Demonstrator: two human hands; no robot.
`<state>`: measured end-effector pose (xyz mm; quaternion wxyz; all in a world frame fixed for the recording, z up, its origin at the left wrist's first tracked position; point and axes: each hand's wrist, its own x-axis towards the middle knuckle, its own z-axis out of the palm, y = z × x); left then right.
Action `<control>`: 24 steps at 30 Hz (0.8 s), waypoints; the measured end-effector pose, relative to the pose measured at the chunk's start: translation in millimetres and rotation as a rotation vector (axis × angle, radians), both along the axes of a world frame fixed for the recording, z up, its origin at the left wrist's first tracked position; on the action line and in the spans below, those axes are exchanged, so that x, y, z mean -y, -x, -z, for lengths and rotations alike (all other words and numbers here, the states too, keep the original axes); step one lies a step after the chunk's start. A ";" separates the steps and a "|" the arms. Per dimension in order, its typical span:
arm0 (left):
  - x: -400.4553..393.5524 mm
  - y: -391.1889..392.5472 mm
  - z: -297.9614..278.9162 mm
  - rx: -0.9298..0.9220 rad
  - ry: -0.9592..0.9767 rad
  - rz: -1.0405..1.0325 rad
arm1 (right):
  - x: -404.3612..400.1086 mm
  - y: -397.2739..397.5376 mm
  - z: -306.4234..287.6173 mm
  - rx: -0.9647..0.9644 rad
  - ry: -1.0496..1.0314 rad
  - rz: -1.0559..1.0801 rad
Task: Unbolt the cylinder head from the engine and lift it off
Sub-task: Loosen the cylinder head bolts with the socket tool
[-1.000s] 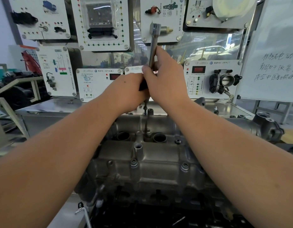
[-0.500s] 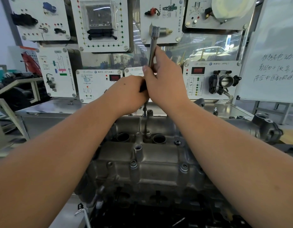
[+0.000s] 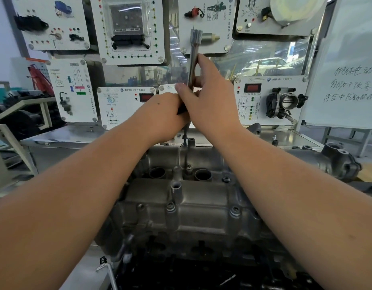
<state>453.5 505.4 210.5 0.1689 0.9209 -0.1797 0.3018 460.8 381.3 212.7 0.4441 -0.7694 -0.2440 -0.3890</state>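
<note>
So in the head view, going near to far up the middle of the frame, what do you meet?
Cylinder head → the two bores → tool shaft running down between them → left hand and right hand gripping the wrench → panels behind.

wall training panels, whiteboard, throttle body
</note>
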 end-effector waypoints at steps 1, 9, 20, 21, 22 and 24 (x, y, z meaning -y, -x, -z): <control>-0.5 0.5 -1.1 0.007 0.003 0.001 | 0.0 0.4 -0.3 0.004 0.003 0.005; 0.2 -1.6 2.7 -0.012 0.015 0.045 | -1.3 -1.1 0.3 0.002 0.023 0.010; -0.5 -2.8 2.0 0.029 0.012 0.066 | -2.1 -2.9 -0.2 0.016 0.071 0.014; -1.0 -2.6 2.0 0.015 0.018 0.077 | -1.5 -2.6 -0.1 0.019 0.063 0.003; -1.5 -2.6 1.3 0.007 0.019 0.069 | -0.6 -2.7 0.1 0.022 0.054 -0.001; -2.1 -2.9 -0.9 0.015 0.014 0.036 | 1.2 -4.1 0.2 0.038 0.052 0.022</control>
